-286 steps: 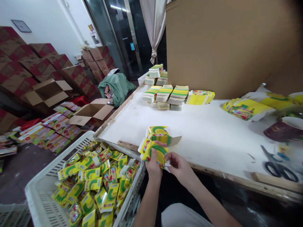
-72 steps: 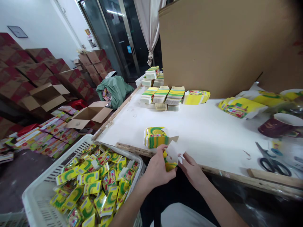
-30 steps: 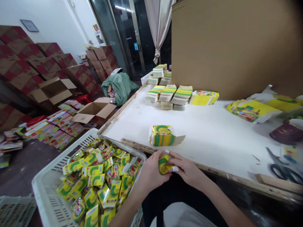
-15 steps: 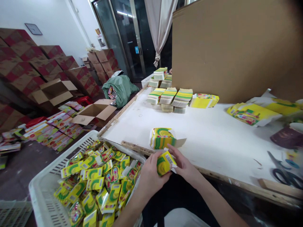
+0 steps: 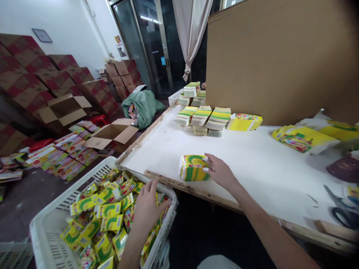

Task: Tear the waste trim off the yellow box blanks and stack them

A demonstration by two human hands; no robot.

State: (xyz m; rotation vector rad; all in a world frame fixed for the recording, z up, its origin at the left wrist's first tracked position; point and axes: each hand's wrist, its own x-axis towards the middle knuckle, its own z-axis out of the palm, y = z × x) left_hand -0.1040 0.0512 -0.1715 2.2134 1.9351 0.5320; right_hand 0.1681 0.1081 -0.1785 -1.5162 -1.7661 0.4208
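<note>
Over the right part of a white plastic basket [image 5: 46,228] hangs my left hand [image 5: 148,207], thumb apart from the fingers, with nothing seen in it. Below it lie many small yellow-green cartons [image 5: 109,207], some partly hidden by the hand and forearm. On the white table a stack of flat yellow-green cartons [image 5: 193,168] lies near the front edge. My right hand [image 5: 220,170] reaches its right end, fingers and thumb closed on the end of a flat carton there. White patches show at those fingertips.
Further back stand bundles of flat cartons [image 5: 218,117] before a large cardboard sheet [image 5: 280,63]. Scissors [image 5: 340,209], a wooden block [image 5: 333,229] and more yellow packaging [image 5: 305,138] lie at right. On the floor at left are an open box [image 5: 112,134] and a green sack [image 5: 146,106].
The small carton between both hands is out of them. My left hand has moved left and down over the basket; my right hand has moved up onto the stack of flat cartons.
</note>
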